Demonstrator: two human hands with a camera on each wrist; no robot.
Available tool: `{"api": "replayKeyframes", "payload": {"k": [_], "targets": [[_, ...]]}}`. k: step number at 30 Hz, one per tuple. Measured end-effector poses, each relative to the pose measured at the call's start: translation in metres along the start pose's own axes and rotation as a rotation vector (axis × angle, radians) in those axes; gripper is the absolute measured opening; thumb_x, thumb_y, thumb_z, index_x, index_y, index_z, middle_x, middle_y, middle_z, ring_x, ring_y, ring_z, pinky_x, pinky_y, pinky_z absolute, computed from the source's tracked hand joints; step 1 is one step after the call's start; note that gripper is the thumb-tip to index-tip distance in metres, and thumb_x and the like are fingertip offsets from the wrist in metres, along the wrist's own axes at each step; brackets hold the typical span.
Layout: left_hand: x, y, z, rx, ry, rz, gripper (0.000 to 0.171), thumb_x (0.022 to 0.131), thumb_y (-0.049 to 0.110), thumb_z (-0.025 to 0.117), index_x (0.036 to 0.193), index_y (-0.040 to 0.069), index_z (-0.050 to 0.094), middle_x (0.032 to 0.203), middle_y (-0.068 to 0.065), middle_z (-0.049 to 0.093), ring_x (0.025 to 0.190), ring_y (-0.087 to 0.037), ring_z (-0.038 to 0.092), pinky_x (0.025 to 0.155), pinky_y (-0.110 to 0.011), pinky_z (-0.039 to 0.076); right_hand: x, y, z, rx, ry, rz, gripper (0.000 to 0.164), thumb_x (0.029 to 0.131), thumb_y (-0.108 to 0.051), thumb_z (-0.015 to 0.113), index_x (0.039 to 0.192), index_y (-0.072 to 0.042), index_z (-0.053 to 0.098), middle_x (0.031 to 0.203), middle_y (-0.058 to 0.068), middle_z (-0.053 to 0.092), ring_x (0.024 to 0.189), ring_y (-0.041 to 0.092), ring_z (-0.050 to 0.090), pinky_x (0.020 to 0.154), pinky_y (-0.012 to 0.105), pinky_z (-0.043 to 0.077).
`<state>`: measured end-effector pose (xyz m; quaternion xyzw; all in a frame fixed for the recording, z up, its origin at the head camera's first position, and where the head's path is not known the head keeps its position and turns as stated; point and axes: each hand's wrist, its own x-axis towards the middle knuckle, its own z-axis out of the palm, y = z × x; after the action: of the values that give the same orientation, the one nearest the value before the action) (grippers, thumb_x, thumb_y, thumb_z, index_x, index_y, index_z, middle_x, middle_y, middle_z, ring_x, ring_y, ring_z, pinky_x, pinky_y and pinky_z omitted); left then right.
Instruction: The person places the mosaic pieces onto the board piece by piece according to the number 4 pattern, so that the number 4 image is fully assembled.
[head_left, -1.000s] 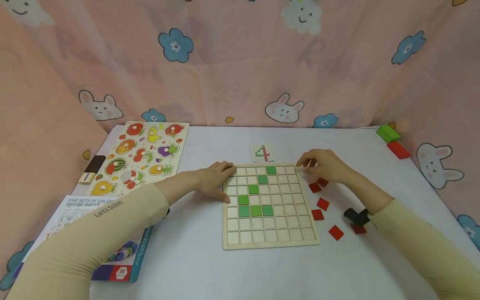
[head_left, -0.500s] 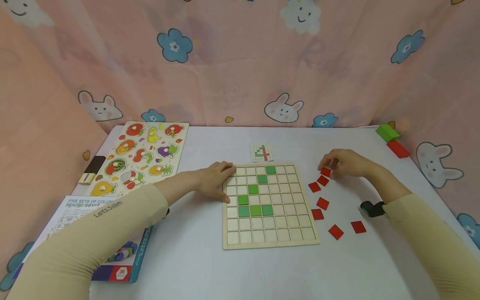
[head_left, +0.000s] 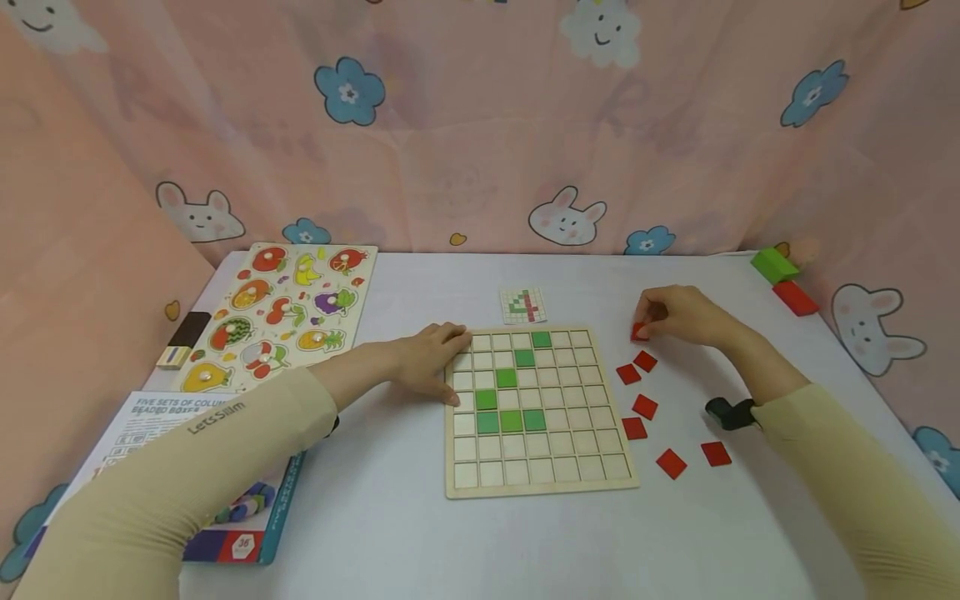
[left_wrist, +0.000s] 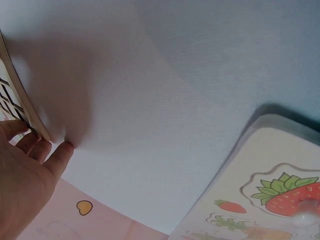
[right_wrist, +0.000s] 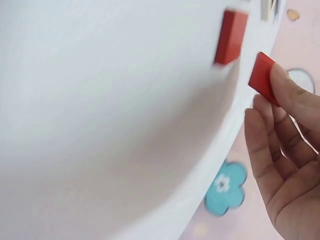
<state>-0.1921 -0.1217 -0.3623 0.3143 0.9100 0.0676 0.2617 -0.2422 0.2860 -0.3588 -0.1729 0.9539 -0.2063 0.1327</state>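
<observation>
Red tile (right_wrist: 261, 75): shifted leftward with the right grip (head_left: 682, 315) over the past half second, it now appears lifted above the bench (head_left: 360, 517), off the far right corner of the grid board (head_left: 540, 489) and apart from it.
Right thumb and fingers: pinching that single tile near one edge, the rest of it projecting free.
Left grip (head_left: 427, 358): unclenched, fingers resting at the board's left edge.
Green tiles (head_left: 511, 421): seven, seated in the board's cells; no red shows there.
Loose red tiles (head_left: 671, 463): six, scattered on the bench along the board's right side.
Pinch hazard: with so little held, the tile could twist or drop if the fingertips ease.
Board hazard: a knock could skew the board, should the left hand's touch prove light; a low pass by the right hand might scatter the nearest loose pieces.
Pattern card (head_left: 523, 306): flat, just past the board's far edge.
Bench's left side: a fruit puzzle (left_wrist: 270, 145), well apart.
</observation>
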Motion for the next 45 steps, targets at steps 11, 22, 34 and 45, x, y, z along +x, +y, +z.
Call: {"api": "replayKeyframes", "payload": {"k": [11,22,34,45], "targets": [[0.000,-0.001,0.001,0.004,0.000,0.005,0.104,0.087,0.052,0.069,0.159,0.006,0.010,0.166,-0.016,0.012,0.153,-0.034,0.016,0.124,-0.048,0.025,0.020,-0.071,0.028,0.147,0.002,-0.145,0.008,0.088,-0.015,0.074,0.096,-0.013,0.072,0.087,0.003,0.068,0.082,0.018,0.057,0.074,0.027,0.047],[-0.002,0.002,-0.002,0.019,-0.007,-0.002,0.104,0.088,0.053,0.068,0.159,0.006,0.010,0.166,-0.016,0.011,0.153,-0.034,0.016,0.124,-0.048,0.026,0.027,-0.100,0.057,0.131,-0.027,-0.213,0.007,0.086,-0.009,0.074,0.092,-0.012,0.076,0.087,0.003,0.074,0.080,0.014,0.062,0.074,0.027,0.052],[-0.002,0.000,0.001,0.008,0.004,0.017,0.103,0.088,0.052,0.068,0.159,0.003,0.012,0.165,-0.018,0.013,0.151,-0.036,0.019,0.123,-0.050,0.027,0.026,-0.101,0.057,0.073,-0.056,-0.232,0.012,0.086,-0.010,0.072,0.097,-0.013,0.077,0.091,0.003,0.072,0.082,0.015,0.062,0.074,0.028,0.053],[-0.002,0.001,0.000,0.013,0.007,0.015,0.104,0.087,0.052,0.069,0.159,0.003,0.011,0.166,-0.018,0.013,0.152,-0.036,0.018,0.123,-0.050,0.027,0.008,-0.039,0.015,0.041,-0.081,-0.129,0.015,0.087,-0.015,0.073,0.102,-0.017,0.073,0.099,0.001,0.071,0.092,0.018,0.060,0.075,0.029,0.050]]}}
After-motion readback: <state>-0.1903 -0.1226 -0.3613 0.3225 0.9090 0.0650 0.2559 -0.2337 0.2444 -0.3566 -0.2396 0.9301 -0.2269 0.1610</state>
